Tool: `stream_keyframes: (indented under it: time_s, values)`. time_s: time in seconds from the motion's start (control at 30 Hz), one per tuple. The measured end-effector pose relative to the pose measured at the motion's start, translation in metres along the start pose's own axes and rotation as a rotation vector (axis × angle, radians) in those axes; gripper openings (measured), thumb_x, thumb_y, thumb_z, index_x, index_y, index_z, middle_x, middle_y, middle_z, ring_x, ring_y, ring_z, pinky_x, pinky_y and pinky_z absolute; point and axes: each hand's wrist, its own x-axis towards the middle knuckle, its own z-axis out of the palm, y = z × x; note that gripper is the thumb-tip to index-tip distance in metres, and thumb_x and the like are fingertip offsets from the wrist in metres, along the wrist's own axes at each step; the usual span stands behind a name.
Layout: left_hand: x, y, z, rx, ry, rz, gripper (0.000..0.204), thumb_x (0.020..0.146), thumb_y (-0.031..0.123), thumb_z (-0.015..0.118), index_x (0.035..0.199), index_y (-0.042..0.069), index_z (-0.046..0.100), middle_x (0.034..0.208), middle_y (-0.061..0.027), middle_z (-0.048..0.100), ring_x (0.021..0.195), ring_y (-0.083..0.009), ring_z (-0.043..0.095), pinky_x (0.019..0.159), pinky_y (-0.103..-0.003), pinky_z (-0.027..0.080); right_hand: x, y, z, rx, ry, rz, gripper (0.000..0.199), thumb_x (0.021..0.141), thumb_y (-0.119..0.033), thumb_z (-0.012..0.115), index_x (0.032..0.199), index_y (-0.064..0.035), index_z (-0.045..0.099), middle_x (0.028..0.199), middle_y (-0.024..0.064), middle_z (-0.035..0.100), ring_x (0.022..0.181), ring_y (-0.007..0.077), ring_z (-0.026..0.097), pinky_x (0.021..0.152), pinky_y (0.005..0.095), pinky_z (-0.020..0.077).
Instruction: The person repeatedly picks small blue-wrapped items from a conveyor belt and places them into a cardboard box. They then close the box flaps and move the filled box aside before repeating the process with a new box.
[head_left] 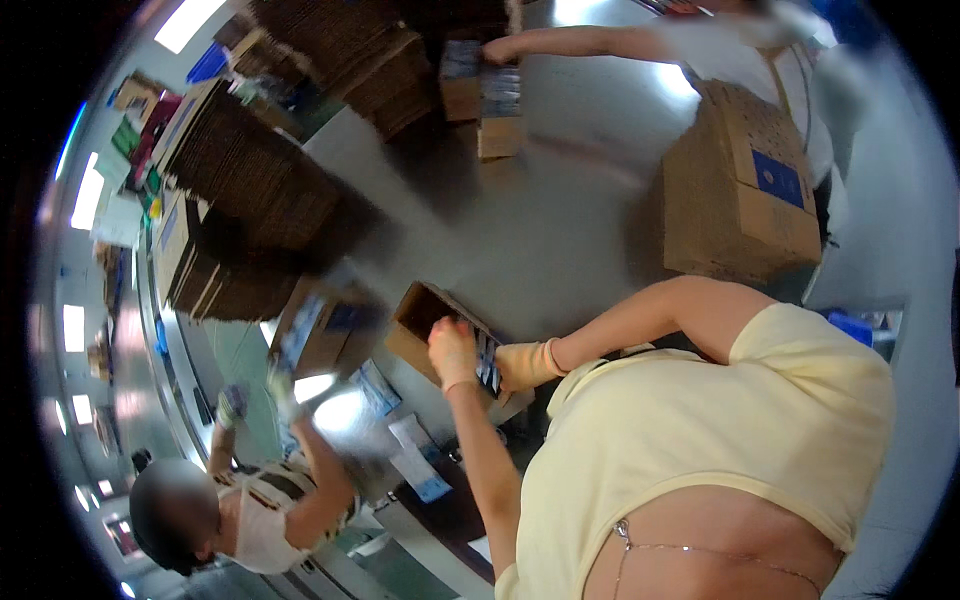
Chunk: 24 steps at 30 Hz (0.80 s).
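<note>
An open cardboard box [412, 345] stands tilted on the work surface in front of me. Blue-and-white packets [487, 365] show inside it along its right side. My left hand [453, 352], in a pale glove with orange fingertips, reaches over the box opening with its fingers bent; what they hold, if anything, is hidden. At the box's near right end is my right hand [525, 367], also gloved, close against the packets. Its fingertips are hidden there, so I cannot tell whether it grips the packets or the box wall.
Tall stacks of flattened cardboard [250, 190] line the left and back. A large closed carton [740, 190] stands at right. Across the table a person's hand [505, 48] touches small packed boxes [498, 105]. At left, another person handles a blurred carton [335, 325]. Loose packets [420, 460] lie nearby.
</note>
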Motion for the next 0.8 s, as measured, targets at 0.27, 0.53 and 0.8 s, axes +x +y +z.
stream_keyframes:
  time_s: [0.27,0.53,0.8]
  values:
    - [-0.079,-0.018,0.037,-0.328,0.122,0.074,0.029,0.087,0.016,0.050,0.109,0.002,0.062,0.116,-0.0183,0.060,0.111,-0.0348,0.055,0.095,-0.040,0.044,-0.013,0.007,0.033,-1.109,0.130,-0.720,0.011,0.082,-0.019,0.058,0.079,-0.0184,0.068,0.088,0.0001,0.070,0.075,0.0182,0.064,0.061,0.0347,0.0459]
    - [-0.332,-0.136,-0.022,0.261,0.404,-0.741,0.038,0.077,0.014,0.067,0.114,0.009,0.059,0.110,-0.0136,0.060,0.107,-0.0318,0.054,0.092,-0.043,0.044,-0.071,-0.021,-0.023,-1.080,0.018,-0.584,0.011,0.081,-0.020,0.057,0.075,-0.0142,0.065,0.071,0.0060,0.067,0.070,0.0234,0.064,0.068,0.0363,0.0457]
    - [-0.366,-0.249,-0.023,-0.489,0.147,-0.687,0.037,0.072,0.022,0.076,0.097,-0.002,0.063,0.087,-0.0121,0.067,0.080,-0.0212,0.060,0.074,-0.035,0.048,-0.069,-0.027,-0.029,-1.134,-0.060,-0.555,0.007,0.080,-0.018,0.057,0.077,-0.0157,0.063,0.071,0.0016,0.066,0.073,0.0203,0.064,0.069,0.0343,0.0439]
